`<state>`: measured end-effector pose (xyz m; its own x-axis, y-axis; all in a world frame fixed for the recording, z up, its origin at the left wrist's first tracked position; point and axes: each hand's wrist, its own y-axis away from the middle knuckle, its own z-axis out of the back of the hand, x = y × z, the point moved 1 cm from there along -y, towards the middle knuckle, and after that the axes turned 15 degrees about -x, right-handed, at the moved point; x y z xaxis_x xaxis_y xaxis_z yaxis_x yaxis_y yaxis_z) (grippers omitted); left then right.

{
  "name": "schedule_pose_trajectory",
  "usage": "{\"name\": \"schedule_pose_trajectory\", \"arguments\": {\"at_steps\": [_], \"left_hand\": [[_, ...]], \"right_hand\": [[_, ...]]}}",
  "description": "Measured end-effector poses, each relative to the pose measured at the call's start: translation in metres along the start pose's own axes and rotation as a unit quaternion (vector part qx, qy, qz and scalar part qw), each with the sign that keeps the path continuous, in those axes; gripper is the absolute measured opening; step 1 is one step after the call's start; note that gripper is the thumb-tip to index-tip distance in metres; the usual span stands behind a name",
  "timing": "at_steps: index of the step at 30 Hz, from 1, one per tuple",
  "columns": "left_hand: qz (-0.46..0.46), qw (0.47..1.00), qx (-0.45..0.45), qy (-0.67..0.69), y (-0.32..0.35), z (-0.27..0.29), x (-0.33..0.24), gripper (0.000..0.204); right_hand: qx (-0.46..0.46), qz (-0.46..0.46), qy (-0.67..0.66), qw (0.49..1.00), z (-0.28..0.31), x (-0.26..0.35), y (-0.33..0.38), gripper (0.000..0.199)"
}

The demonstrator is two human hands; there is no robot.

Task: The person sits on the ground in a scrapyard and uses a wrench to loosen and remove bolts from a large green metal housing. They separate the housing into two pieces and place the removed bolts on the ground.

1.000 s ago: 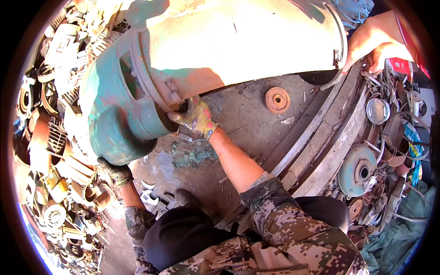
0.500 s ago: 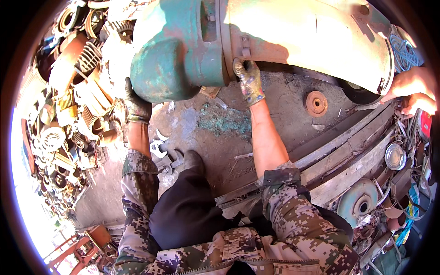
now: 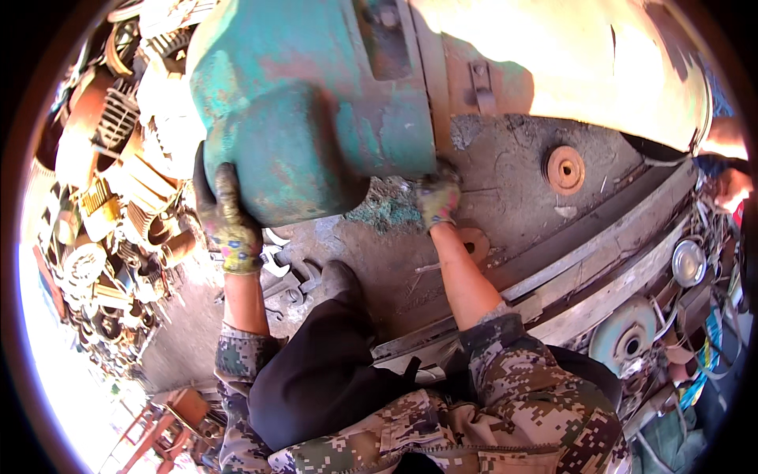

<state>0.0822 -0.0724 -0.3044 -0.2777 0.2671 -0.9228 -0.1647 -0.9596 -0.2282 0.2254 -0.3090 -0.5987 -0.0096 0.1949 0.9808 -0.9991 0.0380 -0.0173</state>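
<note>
Camo sleeves rolled up, dirty patterned work gloves, blk trousers.

The big motor housing (image 3: 316,118) is green-turquoise, with rusty brown patches where the paint is worn. Its large cover (image 3: 568,71) is pale cream-yellow with rust-orange stains. The left hand (image 3: 229,221) wears a glove of dirty yellow-grey with small pink and blue flower marks; the right hand (image 3: 438,197) has a glove of the same yellowish pattern. The sleeves (image 3: 537,395) show a digital camouflage of green, brown and beige. The trousers (image 3: 324,379) are plain black. The metal platform (image 3: 513,205) is grey-brown, with green paint flakes (image 3: 387,213) and a round rust-orange disc (image 3: 564,168).
</note>
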Motion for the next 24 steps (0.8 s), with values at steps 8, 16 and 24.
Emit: {"name": "schedule_pose_trajectory", "arguments": {"at_steps": [8,16,24], "left_hand": [[-0.035,0.998,0.033,-0.049,-0.025,-0.026,-0.025,0.061],[0.057,0.993,0.081,0.063,-0.037,-0.021,-0.021,0.061],[0.114,0.979,0.116,0.120,-0.020,-0.012,-0.009,0.063]], "right_hand": [[0.275,0.236,0.329,0.872,-0.055,0.072,0.069,0.055],[-0.041,0.108,-0.035,0.993,0.015,0.119,-0.061,0.068],[0.286,0.016,-0.026,0.958,0.032,0.184,-0.116,0.077]]}}
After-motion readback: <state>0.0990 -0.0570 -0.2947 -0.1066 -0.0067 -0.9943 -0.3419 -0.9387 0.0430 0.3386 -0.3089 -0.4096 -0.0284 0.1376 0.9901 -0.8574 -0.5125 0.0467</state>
